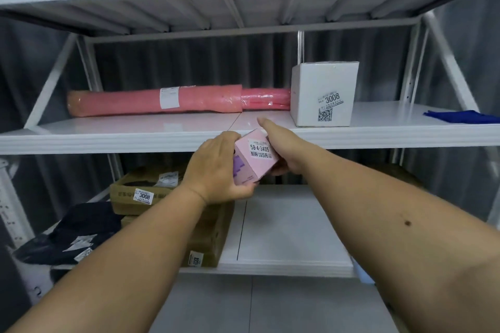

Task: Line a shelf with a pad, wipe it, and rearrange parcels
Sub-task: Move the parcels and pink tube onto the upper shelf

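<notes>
Rearranging step, I judge: pad and wipe look done, since the middle shelf shows a glossy white liner with a seam and the blue cloth lies set aside at its far right end. Nearest to me, both my arms reach forward with the small pink box held between my hands, just in front of and slightly below the middle shelf's front edge, not resting on it yet. My left hand wraps the box's left side, fingers curled over the top and thumb under the lower corner. My right hand cups the box's right and underside, with the forefinger straight and pointing over the shelf edge; how the hidden fingers lie I cannot tell. The box's label faces me, tilted. Next move, as I read it: lift the box over the lip and set it on the bare liner left of the white carton, label outward, without nudging that carton. Further back on the same shelf, the long pink roll parcel lies along the rear, its right end passing behind the white carton. Under the middle shelf, to the left, sit the brown cartons and a dark bag.
</notes>
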